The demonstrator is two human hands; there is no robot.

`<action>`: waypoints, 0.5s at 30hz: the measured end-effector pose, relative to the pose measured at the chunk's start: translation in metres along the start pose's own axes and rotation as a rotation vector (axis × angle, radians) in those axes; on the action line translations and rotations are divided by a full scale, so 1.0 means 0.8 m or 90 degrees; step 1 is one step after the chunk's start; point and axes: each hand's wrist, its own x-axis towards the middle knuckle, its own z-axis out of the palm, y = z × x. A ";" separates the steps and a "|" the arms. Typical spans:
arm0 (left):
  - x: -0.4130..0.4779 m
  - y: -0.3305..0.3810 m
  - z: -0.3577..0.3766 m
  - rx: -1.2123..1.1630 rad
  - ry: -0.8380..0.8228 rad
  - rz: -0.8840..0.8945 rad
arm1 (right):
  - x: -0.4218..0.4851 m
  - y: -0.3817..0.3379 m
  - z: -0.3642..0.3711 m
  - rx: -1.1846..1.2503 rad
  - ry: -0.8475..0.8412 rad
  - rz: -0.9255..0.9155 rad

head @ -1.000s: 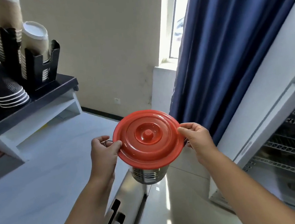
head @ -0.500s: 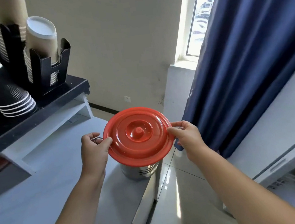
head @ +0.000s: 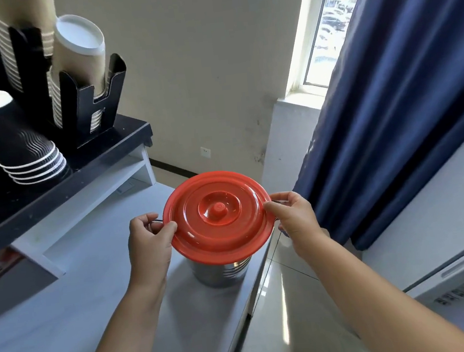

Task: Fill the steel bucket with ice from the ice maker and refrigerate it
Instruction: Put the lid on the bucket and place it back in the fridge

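A steel bucket (head: 221,272) with a red plastic lid (head: 218,216) stands at the right end of the white counter (head: 68,324). My left hand (head: 147,243) grips the wire handle at the bucket's left side, thumb against the lid's rim. On the opposite side my right hand (head: 295,219) grips the other handle, with its thumb on the lid's edge. The lid hides the bucket's inside. Whether the bucket's base touches the counter I cannot tell.
A black shelf (head: 60,178) at the left carries stacked black paper cups (head: 16,142) and a holder of brown cups (head: 80,74). A dark blue curtain (head: 404,98) hangs at the right beside a window. The white fridge door edge (head: 452,263) shows at lower right.
Both hands have brought the lidded bucket leftward, from over the floor gap by the open fridge to above the counter's right end. My view has turned left, away from the fridge shelves.
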 end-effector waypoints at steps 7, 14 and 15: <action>-0.003 0.003 -0.006 0.075 0.020 0.012 | 0.001 0.006 0.002 -0.005 0.010 0.008; -0.010 0.019 -0.010 0.216 0.055 0.115 | 0.009 0.025 -0.004 0.052 0.015 0.061; -0.012 0.021 -0.009 0.233 0.052 0.142 | 0.010 0.029 -0.005 0.060 0.018 0.075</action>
